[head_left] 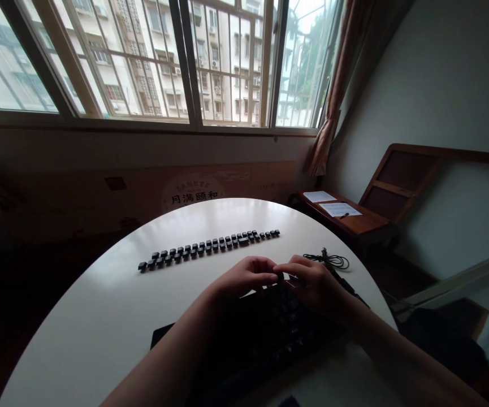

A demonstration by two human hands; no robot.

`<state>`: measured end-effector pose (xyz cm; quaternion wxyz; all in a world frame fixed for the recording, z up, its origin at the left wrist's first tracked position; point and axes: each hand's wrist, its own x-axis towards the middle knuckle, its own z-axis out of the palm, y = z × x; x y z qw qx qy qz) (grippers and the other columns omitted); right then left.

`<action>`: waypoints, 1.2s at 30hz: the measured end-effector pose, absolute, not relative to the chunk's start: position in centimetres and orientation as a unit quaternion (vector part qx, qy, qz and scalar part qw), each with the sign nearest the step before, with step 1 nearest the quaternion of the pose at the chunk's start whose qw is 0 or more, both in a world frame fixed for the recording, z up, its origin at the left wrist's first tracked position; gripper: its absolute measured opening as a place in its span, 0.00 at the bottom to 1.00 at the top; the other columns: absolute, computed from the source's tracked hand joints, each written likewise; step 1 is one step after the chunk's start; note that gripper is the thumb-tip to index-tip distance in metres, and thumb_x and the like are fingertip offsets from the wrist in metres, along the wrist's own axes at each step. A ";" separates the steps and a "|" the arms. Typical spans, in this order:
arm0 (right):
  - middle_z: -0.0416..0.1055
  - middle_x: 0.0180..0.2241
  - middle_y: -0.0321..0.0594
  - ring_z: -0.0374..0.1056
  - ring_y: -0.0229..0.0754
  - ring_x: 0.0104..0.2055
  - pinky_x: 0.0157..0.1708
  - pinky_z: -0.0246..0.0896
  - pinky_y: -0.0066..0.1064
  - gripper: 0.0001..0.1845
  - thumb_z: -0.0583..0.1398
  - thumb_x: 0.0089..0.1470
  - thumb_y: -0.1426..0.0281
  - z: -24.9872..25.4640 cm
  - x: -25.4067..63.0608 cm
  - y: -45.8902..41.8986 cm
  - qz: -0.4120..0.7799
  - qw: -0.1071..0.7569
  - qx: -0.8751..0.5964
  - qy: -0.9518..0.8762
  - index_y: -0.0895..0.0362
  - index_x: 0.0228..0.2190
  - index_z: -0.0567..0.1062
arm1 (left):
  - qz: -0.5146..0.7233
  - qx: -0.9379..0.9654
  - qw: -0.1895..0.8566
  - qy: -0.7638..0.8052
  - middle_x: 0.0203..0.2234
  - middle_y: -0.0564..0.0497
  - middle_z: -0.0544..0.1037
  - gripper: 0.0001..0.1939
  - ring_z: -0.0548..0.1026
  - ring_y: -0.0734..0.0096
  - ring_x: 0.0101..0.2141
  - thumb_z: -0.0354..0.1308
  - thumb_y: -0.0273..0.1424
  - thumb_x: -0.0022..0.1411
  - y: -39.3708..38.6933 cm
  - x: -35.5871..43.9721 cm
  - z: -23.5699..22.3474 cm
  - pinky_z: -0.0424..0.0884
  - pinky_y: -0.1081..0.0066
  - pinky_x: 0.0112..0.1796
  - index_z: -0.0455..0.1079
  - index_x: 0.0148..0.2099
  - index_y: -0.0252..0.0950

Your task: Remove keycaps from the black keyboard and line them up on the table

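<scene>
Rnd white tbl (91, 305) w/ keycaps (215, 242) — window (185, 62) beyond.

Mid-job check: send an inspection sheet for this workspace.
Surface: round white table
Job's things: black rectangular keyboard, near side; small black keycaps in rows beyond it
Clutter: small dark object at bottom edge, unidentifiable
Hands: bare left hand and bare right hand meet at a small dark piece over the keyboard; grip unclear
Cables: bundled thin black cable, tabletop right
Surroundings: barred window, reddish-brown curtain, brown wooden furniture, white papers
</scene>
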<state>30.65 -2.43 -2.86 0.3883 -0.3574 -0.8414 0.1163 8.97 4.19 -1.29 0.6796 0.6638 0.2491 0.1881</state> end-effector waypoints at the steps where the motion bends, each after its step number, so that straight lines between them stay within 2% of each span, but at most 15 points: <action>1: 0.70 0.36 0.39 0.68 0.38 0.33 0.31 0.64 0.29 0.17 0.60 0.59 0.74 -2.8 30.7 -2.3 0.128 0.388 -0.357 -0.840 0.52 0.49 0.74 | 0.187 0.669 0.676 0.248 0.31 0.51 0.75 0.20 0.71 0.75 0.29 0.69 0.41 0.51 4.3 8.9 -1.4 0.67 0.75 0.29 0.74 0.40 0.33; 4: 0.70 0.37 0.40 0.69 0.39 0.35 0.34 0.66 0.29 0.13 0.61 0.59 0.72 -2.6 30.7 -2.3 0.154 0.382 -0.354 -0.839 0.53 0.46 0.76 | 0.178 0.683 0.664 0.247 0.31 0.51 0.75 0.19 0.71 0.74 0.29 0.69 0.41 0.52 4.4 8.9 -1.7 0.67 0.75 0.29 0.75 0.40 0.33; 7: 0.72 0.37 0.41 0.67 0.38 0.31 0.31 0.66 0.29 0.10 0.62 0.58 0.70 -2.1 31.1 -2.4 0.146 0.382 -0.369 -0.835 0.54 0.43 0.77 | 0.172 0.696 0.647 0.260 0.35 0.48 0.77 0.21 0.73 0.70 0.32 0.65 0.42 0.55 4.4 9.1 -2.0 0.69 0.74 0.29 0.74 0.46 0.33; 9: 0.73 0.38 0.41 0.64 0.36 0.27 0.28 0.65 0.29 0.09 0.63 0.57 0.68 -1.7 32.0 -1.8 0.128 0.405 -0.397 -0.814 0.54 0.41 0.77 | 0.169 0.727 0.593 0.303 0.36 0.46 0.78 0.21 0.75 0.66 0.34 0.61 0.41 0.59 4.4 9.2 -2.3 0.71 0.71 0.30 0.73 0.50 0.33; 12: 0.75 0.38 0.41 0.64 0.36 0.26 0.29 0.65 0.30 0.11 0.64 0.56 0.64 -1.2 34.2 0.9 0.114 0.425 -0.455 -0.774 0.55 0.41 0.76 | 0.146 0.797 0.451 0.374 0.38 0.45 0.80 0.16 0.76 0.62 0.37 0.58 0.37 0.60 4.3 9.3 -2.7 0.71 0.68 0.38 0.76 0.47 0.34; 13: 0.75 0.38 0.41 0.65 0.36 0.26 0.29 0.66 0.30 0.13 0.64 0.55 0.63 -1.1 35.1 2.3 0.115 0.412 -0.477 -0.768 0.55 0.41 0.76 | 0.136 0.815 0.414 0.382 0.39 0.46 0.80 0.14 0.77 0.62 0.39 0.58 0.36 0.60 4.3 9.4 -2.7 0.71 0.67 0.40 0.78 0.45 0.35; 15: 0.76 0.38 0.41 0.69 0.37 0.28 0.31 0.66 0.30 0.14 0.65 0.53 0.62 -1.2 36.7 5.6 0.149 0.330 -0.536 -0.762 0.56 0.40 0.77 | 0.119 0.836 0.375 0.381 0.41 0.47 0.81 0.13 0.77 0.61 0.42 0.57 0.34 0.60 4.2 9.5 -2.7 0.70 0.68 0.43 0.79 0.43 0.37; 17: 0.77 0.37 0.42 0.71 0.37 0.26 0.30 0.67 0.29 0.13 0.64 0.52 0.63 -1.4 38.0 9.0 0.202 0.255 -0.575 -0.751 0.58 0.38 0.77 | 0.105 0.845 0.363 0.378 0.41 0.48 0.81 0.13 0.77 0.61 0.41 0.56 0.33 0.60 4.1 9.6 -2.6 0.70 0.69 0.43 0.79 0.44 0.38; 23: 0.78 0.31 0.41 0.75 0.40 0.29 0.30 0.66 0.26 0.12 0.69 0.44 0.69 -3.0 38.7 16.5 0.254 0.142 -0.602 -0.743 0.59 0.33 0.78 | 0.084 0.858 0.330 0.384 0.42 0.49 0.81 0.13 0.77 0.61 0.41 0.56 0.34 0.60 4.0 9.6 -2.2 0.70 0.70 0.40 0.79 0.44 0.40; 30: 0.77 0.30 0.39 0.73 0.38 0.26 0.28 0.65 0.26 0.17 0.70 0.42 0.68 -4.0 37.9 20.7 0.278 0.068 -0.608 -0.741 0.58 0.37 0.79 | 0.093 0.863 0.319 0.380 0.40 0.49 0.81 0.13 0.77 0.60 0.40 0.57 0.34 0.59 4.5 9.6 -3.0 0.69 0.68 0.38 0.79 0.44 0.42; 36: 0.77 0.33 0.40 0.71 0.36 0.26 0.28 0.64 0.25 0.20 0.70 0.42 0.66 -4.1 38.1 21.1 0.293 0.052 -0.599 -0.743 0.58 0.40 0.78 | 0.089 0.860 0.325 0.384 0.39 0.48 0.81 0.13 0.77 0.58 0.39 0.57 0.35 0.60 4.8 9.6 -2.9 0.69 0.67 0.37 0.79 0.45 0.41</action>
